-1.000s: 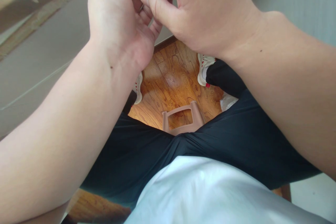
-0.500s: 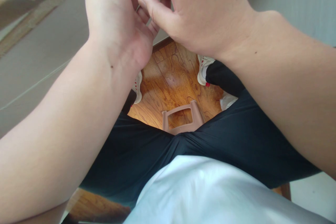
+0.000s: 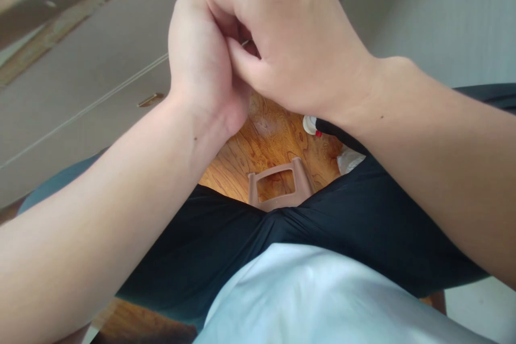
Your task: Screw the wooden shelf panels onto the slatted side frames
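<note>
My left hand (image 3: 201, 59) is raised at the upper middle, wrist side towards me, its fingers curled inward and mostly covered. Over it lies my right hand (image 3: 282, 37), fingers bent round and thumb pressed against the left palm. The two hands touch. In the small dark gap between them shows a thin pale edge, too small to name. Whatever they hold is otherwise hidden.
A pale drawer or cabinet front (image 3: 97, 48) with a small metal handle (image 3: 150, 100) runs along the left. Below are my dark-trousered legs (image 3: 355, 226), a brown plastic stool (image 3: 296, 185), a shoe (image 3: 309, 125), clear plastic (image 3: 350, 160) and the wooden floor (image 3: 268, 123).
Both hands have come lower and closer together, and my left hand has shifted right. The fingers that showed between them are now covered. The drawer handle has come into sight.
</note>
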Demonstrator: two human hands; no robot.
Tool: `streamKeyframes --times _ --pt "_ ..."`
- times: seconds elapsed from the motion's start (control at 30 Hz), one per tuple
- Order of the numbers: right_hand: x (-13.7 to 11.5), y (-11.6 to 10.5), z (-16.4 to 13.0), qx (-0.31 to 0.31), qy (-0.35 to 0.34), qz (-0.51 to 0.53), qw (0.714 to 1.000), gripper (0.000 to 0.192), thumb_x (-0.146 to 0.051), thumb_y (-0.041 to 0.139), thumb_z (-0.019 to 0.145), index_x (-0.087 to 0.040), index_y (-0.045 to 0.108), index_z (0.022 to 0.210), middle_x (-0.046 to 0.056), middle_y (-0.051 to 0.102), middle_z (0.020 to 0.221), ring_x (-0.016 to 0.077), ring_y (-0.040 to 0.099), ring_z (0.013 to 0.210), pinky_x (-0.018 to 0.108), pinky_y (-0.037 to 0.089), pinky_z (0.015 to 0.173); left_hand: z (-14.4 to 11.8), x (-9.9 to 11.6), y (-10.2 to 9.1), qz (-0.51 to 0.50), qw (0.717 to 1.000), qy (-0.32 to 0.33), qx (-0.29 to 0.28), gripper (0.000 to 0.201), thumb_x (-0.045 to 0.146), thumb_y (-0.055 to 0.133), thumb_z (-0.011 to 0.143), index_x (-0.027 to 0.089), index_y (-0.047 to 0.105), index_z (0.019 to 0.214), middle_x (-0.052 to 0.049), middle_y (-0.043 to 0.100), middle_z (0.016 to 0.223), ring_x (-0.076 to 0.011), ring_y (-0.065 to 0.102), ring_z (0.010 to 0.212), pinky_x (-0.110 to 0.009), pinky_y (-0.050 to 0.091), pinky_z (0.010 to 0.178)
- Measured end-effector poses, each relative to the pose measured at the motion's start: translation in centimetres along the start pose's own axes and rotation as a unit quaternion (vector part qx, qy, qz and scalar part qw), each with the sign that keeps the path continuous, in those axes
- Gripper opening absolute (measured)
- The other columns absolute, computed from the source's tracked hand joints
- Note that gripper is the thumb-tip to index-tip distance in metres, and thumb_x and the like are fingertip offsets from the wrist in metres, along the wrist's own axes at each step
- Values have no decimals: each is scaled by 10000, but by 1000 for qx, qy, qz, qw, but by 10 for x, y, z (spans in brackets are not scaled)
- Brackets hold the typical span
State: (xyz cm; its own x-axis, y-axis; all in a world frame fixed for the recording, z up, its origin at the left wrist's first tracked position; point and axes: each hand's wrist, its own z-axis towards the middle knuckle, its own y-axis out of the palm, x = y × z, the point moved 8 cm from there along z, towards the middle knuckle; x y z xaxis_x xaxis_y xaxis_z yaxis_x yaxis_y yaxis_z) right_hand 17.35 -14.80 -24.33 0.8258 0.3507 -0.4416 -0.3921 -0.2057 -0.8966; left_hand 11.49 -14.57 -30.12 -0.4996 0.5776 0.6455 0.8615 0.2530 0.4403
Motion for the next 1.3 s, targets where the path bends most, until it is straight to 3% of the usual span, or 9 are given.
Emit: streamKeyframes --times 0.1,0.4,0.5,0.57,0.73,0.87,1.13,1.3 --pt "-2 1 -2 -20 19 -9 1000 380 -128 399 948 -197 625 1246 43 662 1193 269 626 1129 420 493 925 -1 4 1 37 998 23 -45 357 163 362 989 227 348 638 -38 525 810 -154 533 849 -280 447 701" --pt "-5 8 -9 -65 20 56 996 235 -109 453 922 -196 662 987 57 691 1038 231 653 971 364 487 773 -4 -3 -10 31 999 -12 -27 354 104 479 877 219 296 596 -8 381 686 -132 434 653 -252 380 595" --pt "0 5 -6 -33 17 66 997 245 -111 439 949 -208 663 965 38 699 1011 231 657 929 360 483 744 -1 -2 -13 29 999 -20 -1 322 124 487 903 211 366 618 -11 481 724 -129 504 708 -222 419 626" --pt "2 -3 -4 6 10 75 997 241 -122 433 966 -213 655 963 24 692 1015 224 655 944 348 481 746 -1 6 -11 28 1000 7 6 322 171 487 959 204 421 646 -7 518 740 -128 537 738 -218 451 660" --pt "4 -21 -6 71 7 69 995 147 -182 455 993 -243 589 1004 11 670 1068 191 641 986 284 489 784 -3 27 1 41 992 110 -40 296 278 589 975 198 523 698 5 532 736 -150 603 800 -255 487 774" --pt "1 -27 -11 104 -8 68 992 130 -209 435 1012 -245 558 990 24 656 1057 197 649 999 285 490 791 -2 33 2 59 988 133 -46 268 307 627 960 202 555 724 -16 585 740 -200 637 946 -265 494 832" --pt "4 -42 -16 185 -38 53 981 150 -244 452 1024 -224 572 937 33 649 1007 181 643 920 289 484 782 3 41 8 29 991 109 -69 166 327 692 922 204 632 828 -48 678 853 -241 672 1014 -312 536 871" --pt "5 -38 -10 161 -58 60 983 129 -182 467 998 -225 589 1002 29 668 1053 176 643 968 290 486 801 3 31 4 22 995 87 -35 227 347 706 914 192 602 785 -18 628 777 -230 682 992 -300 538 855"
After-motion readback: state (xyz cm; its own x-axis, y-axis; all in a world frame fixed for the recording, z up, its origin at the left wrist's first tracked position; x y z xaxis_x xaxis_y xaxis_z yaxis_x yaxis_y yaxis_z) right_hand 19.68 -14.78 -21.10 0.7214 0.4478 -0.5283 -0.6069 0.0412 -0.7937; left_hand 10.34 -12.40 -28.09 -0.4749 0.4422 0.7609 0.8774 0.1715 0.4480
